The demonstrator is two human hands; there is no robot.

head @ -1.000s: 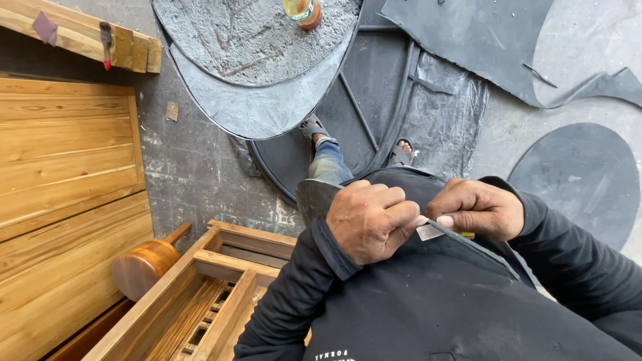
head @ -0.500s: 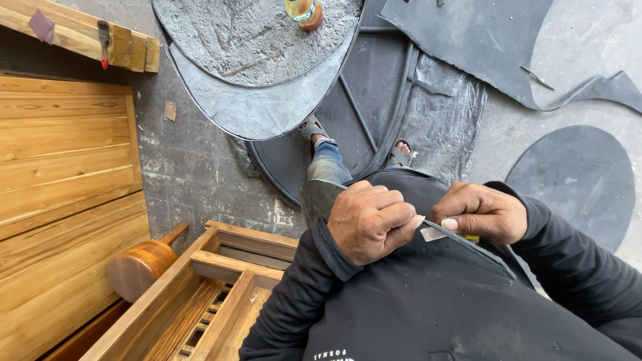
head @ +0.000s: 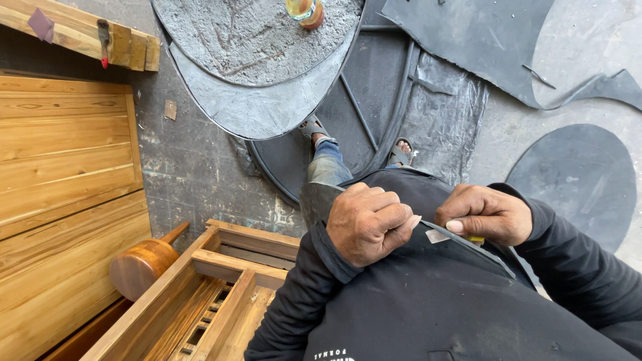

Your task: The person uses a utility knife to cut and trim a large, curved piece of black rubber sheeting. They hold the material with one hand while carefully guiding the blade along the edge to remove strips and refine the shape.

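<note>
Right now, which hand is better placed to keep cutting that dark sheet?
Probably the right hand: its grip already holds a small blade against the dark sheet's edge. The left hand is clenched around the sheet, steadying it.

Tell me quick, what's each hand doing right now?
Left hand: closed in a fist on the dark rubber sheet.
Right hand: closed, pinching a small blade against the sheet's edge.

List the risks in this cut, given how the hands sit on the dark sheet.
The right hand pushes a small blade toward the left hand, which grips the dark sheet just ahead; a slip could cut those fingers. The sheet is held over the lap, unsupported, so the blade might reach the clothing.
</note>
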